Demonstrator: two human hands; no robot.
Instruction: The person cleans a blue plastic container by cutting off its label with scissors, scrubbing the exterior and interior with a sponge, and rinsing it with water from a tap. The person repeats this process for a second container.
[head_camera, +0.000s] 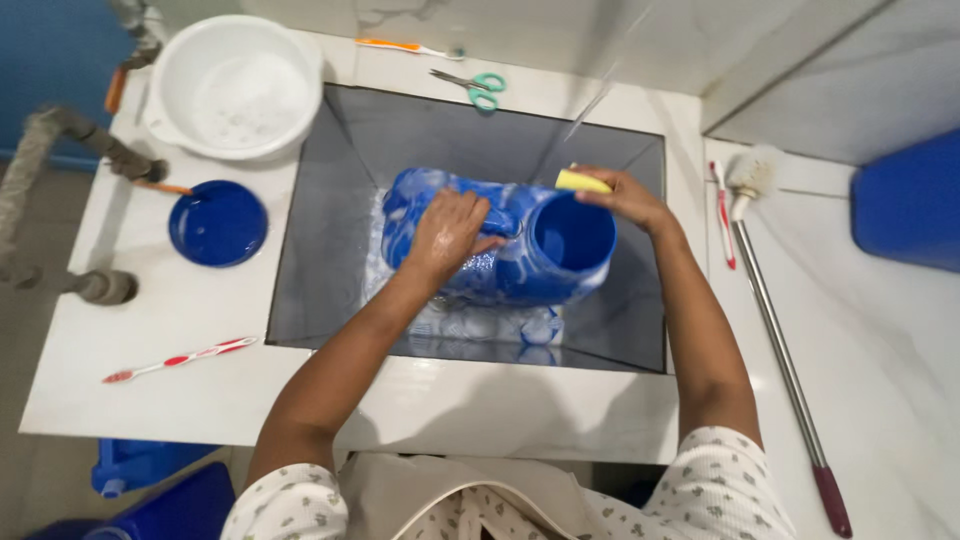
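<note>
A blue plastic jug (540, 250), covered in white soap foam, lies on its side in the grey sink (320, 230) with its open mouth facing me. My left hand (448, 235) grips the jug's handle on its upper side. At the jug's rim, my right hand (625, 195) holds a yellow sponge (582, 181) pressed against the edge. Suds and water pool under the jug.
A white basin (235, 85) and a blue lid (218, 222) sit on the counter left of the sink. Scissors (478, 88) and an orange toothbrush (405, 46) lie behind it, a red-white toothbrush (180, 359) at front left. A long-handled brush (775, 320) lies at right.
</note>
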